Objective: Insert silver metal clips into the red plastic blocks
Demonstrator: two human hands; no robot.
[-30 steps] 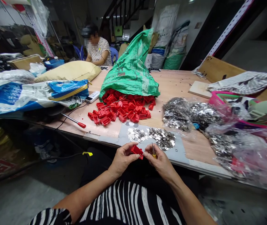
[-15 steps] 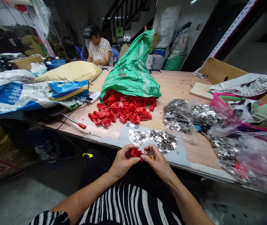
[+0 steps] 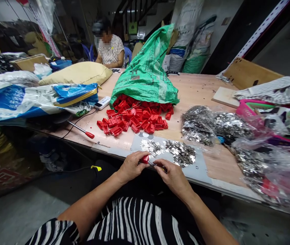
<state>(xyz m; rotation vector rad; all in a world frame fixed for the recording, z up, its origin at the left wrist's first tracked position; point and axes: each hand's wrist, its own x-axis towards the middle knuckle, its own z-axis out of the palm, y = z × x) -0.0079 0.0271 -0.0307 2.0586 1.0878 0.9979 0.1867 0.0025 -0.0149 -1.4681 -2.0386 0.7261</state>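
Note:
My left hand (image 3: 132, 165) is closed around a small red plastic housing (image 3: 145, 159) at the table's front edge. In my right hand (image 3: 171, 173) is a small screwdriver (image 3: 151, 163), its thin metal shaft pointing left with the tip at the housing; whether it goes inside I cannot tell. My fingers mostly cover its yellow handle. Just beyond my hands, two heaps of small metal plates, a brighter heap (image 3: 151, 148) and a darker heap (image 3: 180, 153), lie on a grey sheet (image 3: 199, 166). Farther back, a pile of red housings (image 3: 137, 119) spills from a green woven sack (image 3: 145, 81).
Clear bags of metal pieces (image 3: 198, 124) lie to the right, near a pink basket (image 3: 246, 110). At left are a red-tipped lever (image 3: 89, 135), a white device (image 3: 102, 102) with a cable, and blue-white sacking (image 3: 37, 102). Another person (image 3: 110, 51) sits across the table.
The screwdriver has swung from upright to pointing left, its tip now at the red housing. My left hand has turned the housing, and its fingers cover more of it. The view has shifted slightly.

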